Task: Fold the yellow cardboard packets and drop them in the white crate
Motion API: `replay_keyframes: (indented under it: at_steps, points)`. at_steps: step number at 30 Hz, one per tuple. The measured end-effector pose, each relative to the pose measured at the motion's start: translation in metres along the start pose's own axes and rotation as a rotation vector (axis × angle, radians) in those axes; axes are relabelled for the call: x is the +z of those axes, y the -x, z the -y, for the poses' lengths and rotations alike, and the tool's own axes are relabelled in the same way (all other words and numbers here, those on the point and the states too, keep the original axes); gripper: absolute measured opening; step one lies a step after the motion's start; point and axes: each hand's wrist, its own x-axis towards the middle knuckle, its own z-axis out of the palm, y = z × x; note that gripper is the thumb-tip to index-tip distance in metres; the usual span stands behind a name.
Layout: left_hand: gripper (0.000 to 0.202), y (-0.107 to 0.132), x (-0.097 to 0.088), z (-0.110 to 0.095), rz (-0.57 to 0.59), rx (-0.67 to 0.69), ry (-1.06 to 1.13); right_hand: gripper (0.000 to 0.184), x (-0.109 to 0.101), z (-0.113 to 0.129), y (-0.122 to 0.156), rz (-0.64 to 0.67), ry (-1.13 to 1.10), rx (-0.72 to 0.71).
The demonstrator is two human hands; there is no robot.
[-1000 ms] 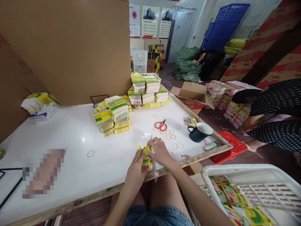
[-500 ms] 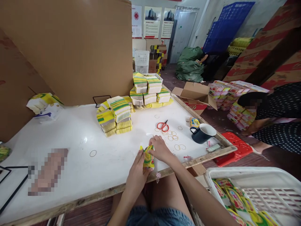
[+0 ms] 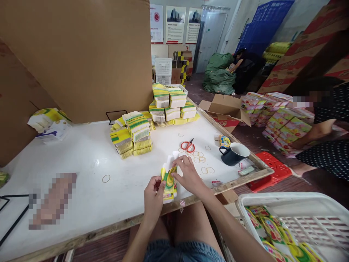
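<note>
A small yellow-and-green printed carton [image 3: 168, 183] is held over the front edge of the white table, its white flaps standing up at the far end. My left hand [image 3: 155, 193] grips its left side between thumb and fingers. On the carton's upper right side my right hand [image 3: 188, 171] is closed, thumb and fingers pinching near the open end. Whether anything sits inside the carton is hidden. Beyond the hands lie red-handled scissors [image 3: 188, 146] and several rubber bands [image 3: 199, 157].
Stacks of flat cartons [image 3: 136, 131] stand farther back on the table [image 3: 81, 153]. A dark mug [image 3: 231, 155] is near the right corner. Below right, a white basket [image 3: 272, 198] contains printed packets. A co-worker's arm [image 3: 313, 134] is beside pink boxes [image 3: 286, 123] at right.
The carton now shows its wide printed face and raised white flaps. My left hand has shifted left and down, from pressing flat along the side to gripping with thumb and fingers.
</note>
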Motion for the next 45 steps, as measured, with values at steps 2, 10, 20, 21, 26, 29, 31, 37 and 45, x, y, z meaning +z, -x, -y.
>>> replay_keyframes:
  at_steps: [2, 10, 20, 21, 26, 29, 31, 37, 45]
  points:
    - [0.017, 0.001, 0.0, -0.011, 0.003, -0.027, 0.109, 0.029, -0.003, 0.009, 0.009, -0.02, 0.004, -0.038]
    - [0.023, 0.02, -0.002, -0.031, 0.063, -0.203, 0.418, 0.02, -0.009, 0.026, 0.033, -0.064, -0.257, -0.079]
    - [0.042, 0.032, -0.007, -0.036, 0.396, -0.635, 0.748, 0.026, -0.011, 0.031, 0.045, -0.051, -0.411, -0.064]
    - [0.042, 0.031, -0.007, -0.035, 0.391, -0.637, 0.757, 0.025, -0.012, 0.03, 0.046, -0.049, -0.418, -0.063]
    - [0.037, 0.034, -0.005, -0.028, 0.309, -0.598, 0.736, 0.011, -0.011, 0.029, 0.055, -0.081, -0.477, -0.044]
    - [0.036, 0.038, -0.002, -0.023, 0.219, -0.534, 0.692, 0.028, -0.001, 0.028, 0.063, -0.214, -0.543, 0.131]
    - [0.035, 0.039, -0.001, -0.021, 0.197, -0.495, 0.648, 0.027, 0.008, 0.027, 0.068, -0.216, -0.644, 0.252]
    - [0.048, 0.042, -0.004, -0.02, 0.167, -0.302, 0.491, 0.015, 0.016, 0.021, 0.078, -0.242, -0.76, 0.345]
    - [0.059, 0.046, -0.024, -0.038, 0.51, -0.165, 0.358, 0.038, -0.005, 0.022, 0.083, -0.068, -1.092, 0.226]
